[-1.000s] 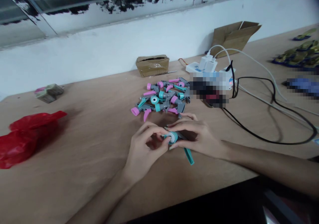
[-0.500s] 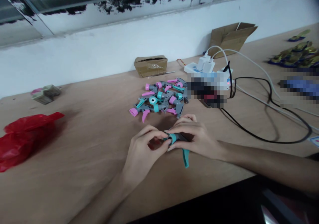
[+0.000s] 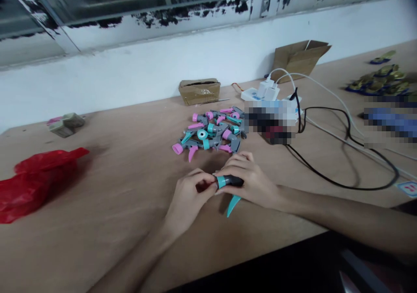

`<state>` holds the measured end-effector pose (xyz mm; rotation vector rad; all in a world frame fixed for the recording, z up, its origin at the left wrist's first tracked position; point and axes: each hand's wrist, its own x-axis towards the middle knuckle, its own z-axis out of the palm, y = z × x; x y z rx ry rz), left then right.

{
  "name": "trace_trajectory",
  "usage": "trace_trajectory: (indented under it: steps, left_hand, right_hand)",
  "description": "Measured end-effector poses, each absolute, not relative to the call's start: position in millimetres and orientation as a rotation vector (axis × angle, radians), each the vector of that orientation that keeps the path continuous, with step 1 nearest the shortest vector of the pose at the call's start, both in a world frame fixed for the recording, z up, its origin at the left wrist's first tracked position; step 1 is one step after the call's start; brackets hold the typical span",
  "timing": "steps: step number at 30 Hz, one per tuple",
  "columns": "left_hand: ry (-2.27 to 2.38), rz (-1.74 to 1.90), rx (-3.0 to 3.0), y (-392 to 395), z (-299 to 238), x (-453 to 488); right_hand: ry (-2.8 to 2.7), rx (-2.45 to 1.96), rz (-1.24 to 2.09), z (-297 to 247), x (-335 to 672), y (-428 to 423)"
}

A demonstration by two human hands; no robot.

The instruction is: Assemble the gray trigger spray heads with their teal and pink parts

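Note:
Between my two hands is a grey trigger spray head [image 3: 233, 180] with a teal collar and a teal trigger that points down toward the table's near edge. My right hand [image 3: 246, 176] is wrapped round its grey body and hides part of it. At the collar's open end, the thumb and forefinger of my left hand [image 3: 192, 196] are pinched; whether a small part sits between those fingertips is hidden. Just beyond my hands lies a loose pile of spray heads [image 3: 211, 130], grey with pink or teal collars and triggers.
A red plastic bag [image 3: 42, 178] lies at the left, with a small greenish block [image 3: 67, 125] behind it. By the wall stand a small carton [image 3: 199, 94], a white power strip [image 3: 250, 94] and an open cardboard box [image 3: 293, 62]. A black cable [image 3: 325, 182] loops across the right side.
The spray head has turned in my right hand, so its trigger now slants to the left and more of its grey body shows. My view has tilted up slightly.

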<state>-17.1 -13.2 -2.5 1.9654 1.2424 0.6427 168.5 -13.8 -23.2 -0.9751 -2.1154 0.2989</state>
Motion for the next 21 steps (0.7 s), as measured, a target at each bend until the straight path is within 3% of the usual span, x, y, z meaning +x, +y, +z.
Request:
trace_trajectory:
  steps: [4, 10, 16, 21]
  left_hand:
    - [1.257, 0.748, 2.146, -0.5, 4.9, -29.4]
    - [1.694, 1.222, 2.096, 27.5, 9.5, -55.9]
    - [1.724, 1.005, 2.162, 57.9, -12.1, -63.4]
    - [1.768, 0.98, 2.07, 59.0, -8.6, -73.5]
  right_hand:
    - [-2.19, -0.996, 0.257, -22.1, 161.5, -8.1]
    - [-2.305, -0.998, 0.047, -15.4, 140.7, 19.5]
    - [-2.279, -1.07, -0.226, -14.3, 127.4, 40.2]
    - [-2.23, -1.092, -0.24, -14.9, 138.4, 33.0]
